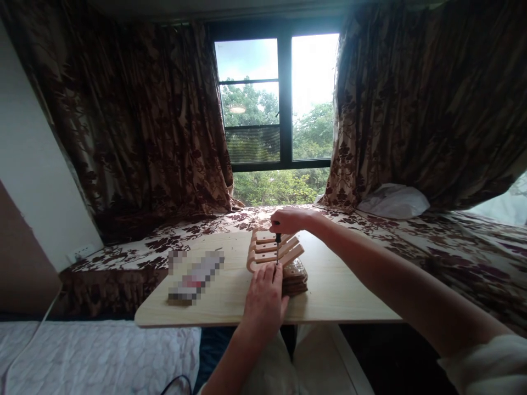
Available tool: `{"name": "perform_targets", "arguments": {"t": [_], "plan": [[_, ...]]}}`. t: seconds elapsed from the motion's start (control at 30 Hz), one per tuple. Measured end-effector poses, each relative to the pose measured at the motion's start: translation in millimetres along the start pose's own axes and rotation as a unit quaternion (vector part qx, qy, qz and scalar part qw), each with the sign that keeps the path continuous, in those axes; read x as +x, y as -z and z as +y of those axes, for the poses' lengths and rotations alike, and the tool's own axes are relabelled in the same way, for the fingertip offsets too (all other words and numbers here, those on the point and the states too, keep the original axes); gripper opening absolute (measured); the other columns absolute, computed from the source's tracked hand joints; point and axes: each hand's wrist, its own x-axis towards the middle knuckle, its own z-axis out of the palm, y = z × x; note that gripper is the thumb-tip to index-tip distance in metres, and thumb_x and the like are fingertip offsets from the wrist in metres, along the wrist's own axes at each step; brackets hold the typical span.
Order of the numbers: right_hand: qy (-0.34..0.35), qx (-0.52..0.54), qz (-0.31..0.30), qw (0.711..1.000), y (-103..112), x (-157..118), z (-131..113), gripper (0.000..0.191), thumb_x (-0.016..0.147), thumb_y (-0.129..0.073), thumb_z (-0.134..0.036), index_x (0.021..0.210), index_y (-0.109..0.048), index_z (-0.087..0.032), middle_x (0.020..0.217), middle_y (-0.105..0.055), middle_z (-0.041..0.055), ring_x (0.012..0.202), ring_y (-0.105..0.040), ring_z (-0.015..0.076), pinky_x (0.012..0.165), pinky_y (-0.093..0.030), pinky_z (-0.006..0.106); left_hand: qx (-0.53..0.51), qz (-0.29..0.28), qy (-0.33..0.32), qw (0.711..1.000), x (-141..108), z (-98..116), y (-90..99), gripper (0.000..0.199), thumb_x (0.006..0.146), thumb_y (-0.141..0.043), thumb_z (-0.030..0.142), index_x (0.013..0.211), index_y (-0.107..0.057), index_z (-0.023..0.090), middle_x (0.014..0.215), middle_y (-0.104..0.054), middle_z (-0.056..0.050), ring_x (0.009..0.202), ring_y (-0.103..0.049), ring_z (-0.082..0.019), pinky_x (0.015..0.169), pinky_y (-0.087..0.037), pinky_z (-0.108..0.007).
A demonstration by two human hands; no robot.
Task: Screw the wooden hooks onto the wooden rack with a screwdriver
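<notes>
A screwdriver (278, 239) with a dark handle stands upright in my right hand (289, 220), whose fingers are closed round its top. Its thin shaft runs down to the fingertips of my left hand (265, 293); the tip is hard to make out there. That left hand grips the near end of a pale wooden slatted rack (263, 248), its thumb at the right side. Several parallel pieces with rounded ends and small dark holes make up the rack. Under its right part lies a brown, shiny stack (297, 278), partly covered by my left hand.
A light wood-topped table (337, 299) carries the work. To the left lies a blurred-out box-like item (196, 277), with a small dark stick (218, 250) beyond it. Behind are a patterned cloth-covered ledge (135, 255), a white plastic bag (395, 201), curtains and a window.
</notes>
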Motion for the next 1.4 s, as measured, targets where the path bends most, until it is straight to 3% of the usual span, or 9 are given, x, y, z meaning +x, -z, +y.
{"name": "perform_targets", "arguments": {"t": [0.3,0.57,0.8,1.07,1.4], "plan": [[0.023,0.01,0.012,1.0,5,-3,0,0.026,0.092,-0.054,-0.035,0.108,-0.06,-0.016,0.107,-0.062,0.0062,0.088,-0.062,0.0181,0.076,-0.052,0.038,0.007,-0.005,0.002,1.0,3,0,0.2,0.06,0.08,-0.055,0.02,0.137,-0.04,0.01,0.139,-0.044,-0.015,0.13,-0.038,-0.03,0.111,-0.028,-0.046],[-0.01,0.0,0.022,1.0,-4,5,-1,0.028,0.092,-0.053,-0.036,0.11,-0.059,-0.016,0.107,-0.062,0.0066,0.087,-0.062,0.0179,0.075,-0.052,0.037,0.007,-0.011,0.002,1.0,2,0,1.2,0.06,0.081,-0.055,0.021,0.137,-0.04,0.009,0.14,-0.044,-0.015,0.131,-0.037,-0.03,0.112,-0.027,-0.044],[0.02,0.008,0.017,1.0,0,-1,-3,0.026,0.092,-0.054,-0.035,0.109,-0.06,-0.016,0.108,-0.062,0.0063,0.09,-0.061,0.0187,0.077,-0.052,0.038,0.008,-0.015,0.002,1.0,2,1,1.4,0.06,0.082,-0.054,0.021,0.139,-0.038,0.008,0.141,-0.042,-0.016,0.133,-0.034,-0.029,0.114,-0.023,-0.043],[-0.016,0.009,0.013,1.0,-8,4,4,0.027,0.092,-0.053,-0.035,0.11,-0.059,-0.016,0.107,-0.062,0.007,0.087,-0.062,0.0177,0.075,-0.053,0.037,0.015,-0.013,0.001,1.0,2,0,0.6,0.06,0.081,-0.055,0.021,0.138,-0.039,0.009,0.141,-0.043,-0.015,0.132,-0.036,-0.03,0.113,-0.025,-0.044],[0.013,0.022,0.002,1.0,-6,3,1,0.026,0.091,-0.055,-0.034,0.109,-0.06,-0.015,0.107,-0.062,0.0063,0.089,-0.062,0.0188,0.076,-0.052,0.038,0.008,-0.014,0.002,1.0,2,0,0.0,0.06,0.083,-0.055,0.021,0.139,-0.038,0.008,0.141,-0.043,-0.015,0.132,-0.035,-0.029,0.114,-0.023,-0.043]]}}
